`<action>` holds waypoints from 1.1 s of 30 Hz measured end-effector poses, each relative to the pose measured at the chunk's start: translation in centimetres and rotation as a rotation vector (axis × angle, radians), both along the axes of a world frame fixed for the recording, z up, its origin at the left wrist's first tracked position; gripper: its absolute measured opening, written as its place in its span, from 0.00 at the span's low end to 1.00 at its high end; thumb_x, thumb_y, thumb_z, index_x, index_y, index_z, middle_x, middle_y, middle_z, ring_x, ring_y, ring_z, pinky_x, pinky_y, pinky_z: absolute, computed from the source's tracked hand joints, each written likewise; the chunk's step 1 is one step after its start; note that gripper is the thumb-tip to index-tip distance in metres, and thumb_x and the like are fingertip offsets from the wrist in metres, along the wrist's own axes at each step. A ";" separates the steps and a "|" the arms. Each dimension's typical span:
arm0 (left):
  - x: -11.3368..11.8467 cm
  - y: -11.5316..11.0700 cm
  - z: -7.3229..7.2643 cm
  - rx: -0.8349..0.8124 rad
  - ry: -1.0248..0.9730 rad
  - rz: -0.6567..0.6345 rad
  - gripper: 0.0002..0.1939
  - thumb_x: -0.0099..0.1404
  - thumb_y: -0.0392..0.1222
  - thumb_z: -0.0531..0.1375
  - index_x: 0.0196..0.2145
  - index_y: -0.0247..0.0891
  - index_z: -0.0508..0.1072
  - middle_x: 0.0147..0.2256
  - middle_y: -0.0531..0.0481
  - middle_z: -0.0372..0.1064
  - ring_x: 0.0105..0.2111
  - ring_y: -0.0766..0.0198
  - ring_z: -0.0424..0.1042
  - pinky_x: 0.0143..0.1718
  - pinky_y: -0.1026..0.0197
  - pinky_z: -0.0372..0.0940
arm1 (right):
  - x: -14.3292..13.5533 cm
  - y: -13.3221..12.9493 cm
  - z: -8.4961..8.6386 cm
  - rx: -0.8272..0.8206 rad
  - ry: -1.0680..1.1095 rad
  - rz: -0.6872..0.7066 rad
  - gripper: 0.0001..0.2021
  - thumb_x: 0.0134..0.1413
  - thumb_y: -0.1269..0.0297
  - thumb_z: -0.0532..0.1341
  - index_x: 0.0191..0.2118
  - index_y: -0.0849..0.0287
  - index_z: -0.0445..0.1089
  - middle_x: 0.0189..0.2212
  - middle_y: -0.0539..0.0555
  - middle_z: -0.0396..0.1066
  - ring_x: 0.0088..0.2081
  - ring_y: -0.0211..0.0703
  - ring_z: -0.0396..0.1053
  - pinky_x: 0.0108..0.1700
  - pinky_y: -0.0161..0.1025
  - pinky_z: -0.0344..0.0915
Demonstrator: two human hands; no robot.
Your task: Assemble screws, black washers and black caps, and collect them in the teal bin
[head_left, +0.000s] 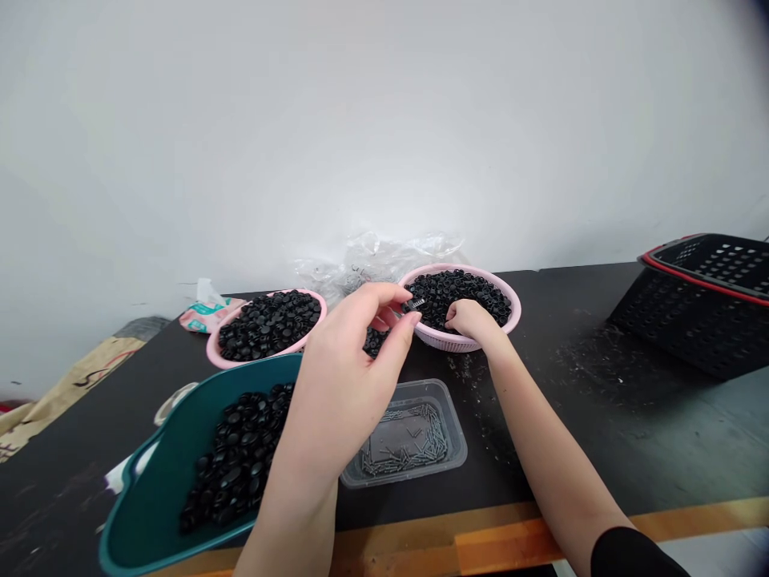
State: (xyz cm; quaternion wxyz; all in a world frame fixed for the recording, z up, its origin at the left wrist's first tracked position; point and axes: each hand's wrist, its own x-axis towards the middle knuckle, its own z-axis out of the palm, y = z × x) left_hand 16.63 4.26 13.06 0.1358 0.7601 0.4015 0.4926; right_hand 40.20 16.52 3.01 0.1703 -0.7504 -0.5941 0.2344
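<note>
Between the thumb and fingertips of my left hand (352,369) is a small black part (414,303) with a pale ridged strip. My right hand (472,319) reaches into the right pink basket (448,343), its fingers pinched together among small black pieces (462,287); what they hold is hidden. Below my hands sits a clear plastic box (453,429) with thin metal pins (429,445). At the left, a teal basin (141,505) holds round black caps (240,461), partly covered by my left forearm.
A second pink basket (215,353) of black caps stands behind the basin, beside a tissue pack (207,312). Clear plastic bags (384,258) lie against the wall. A black basket with a red rim (690,320) stands at the right. Orange tape (505,545) runs along the front edge.
</note>
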 end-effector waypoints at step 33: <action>-0.5 -3.0 0.7 0.272 0.106 0.021 0.11 0.73 0.35 0.62 0.49 0.50 0.74 0.47 0.61 0.74 0.46 0.71 0.72 0.50 0.68 0.70 | -4.9 -12.9 9.7 0.513 1.353 0.648 0.10 0.55 0.74 0.72 0.41 0.53 0.83 0.31 0.48 0.83 0.33 0.37 0.83 0.38 0.32 0.82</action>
